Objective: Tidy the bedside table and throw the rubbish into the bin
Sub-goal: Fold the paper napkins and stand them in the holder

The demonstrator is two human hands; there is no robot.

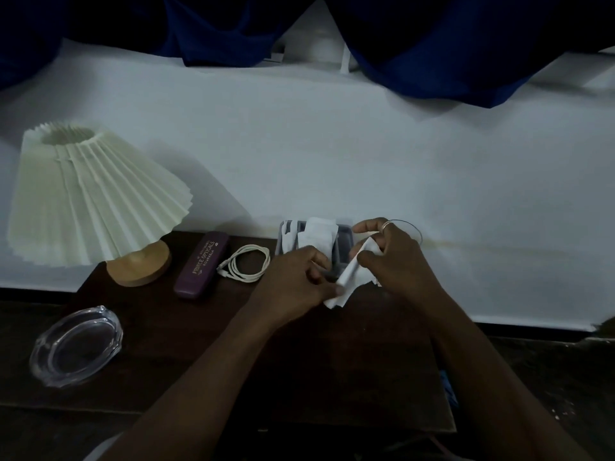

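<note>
Both hands meet over the dark wooden bedside table [299, 377], near its back edge. My left hand [293, 284] pinches the lower end of a white tissue [352, 281]. My right hand [392, 257] grips the upper end of the same tissue. Behind the hands sits a small grey tray [342, 242] with another white tissue [316, 234] in it. A thin glass rim [416, 229] shows behind my right hand; the rest of it is hidden.
A pleated cream lamp [93, 194] on a wooden base stands at the left. A purple glasses case [201, 264] and a coiled white cable [244, 262] lie beside it. A clear glass ashtray [76, 346] sits front left. A white wall rises behind the table.
</note>
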